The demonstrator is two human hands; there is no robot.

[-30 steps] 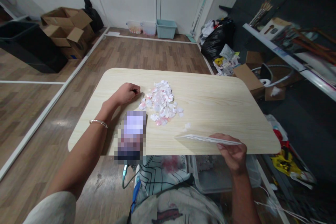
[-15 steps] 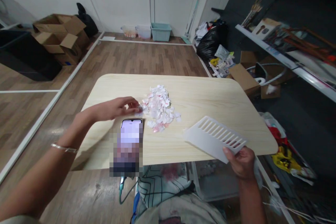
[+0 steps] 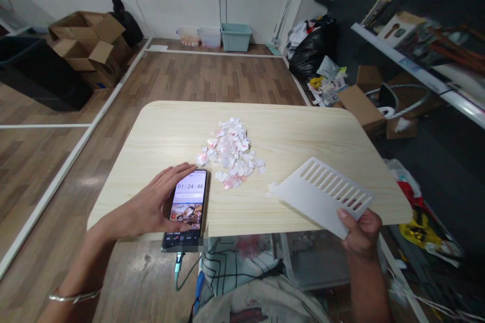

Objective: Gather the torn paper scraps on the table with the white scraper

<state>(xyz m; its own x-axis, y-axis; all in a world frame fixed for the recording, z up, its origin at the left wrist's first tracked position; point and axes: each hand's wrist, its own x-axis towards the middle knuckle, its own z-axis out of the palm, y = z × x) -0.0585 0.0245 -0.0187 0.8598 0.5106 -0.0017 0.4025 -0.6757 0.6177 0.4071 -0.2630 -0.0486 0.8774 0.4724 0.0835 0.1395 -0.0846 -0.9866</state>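
Spanning the smartphone (image 3: pixel 190 197) on the bench (image 3: pixel 310 133), the left hand (image 3: pixel 149 207) curves half open, hiding its left side; whether it grips, I cannot tell. The right hand (image 3: pixel 358 232) pinches a white slotted panel (image 3: pixel 312 196), covering one corner. Heaped paper scraps (image 3: pixel 232 149) overlap indistinctly.

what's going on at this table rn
A person's left hand reaches over a phone reading 01:24:46, fingers and thumb spread. The right hand grips a white slotted plate by its near right end. A loose pile of small white and pinkish scraps lies on the table, with neither hand touching it.
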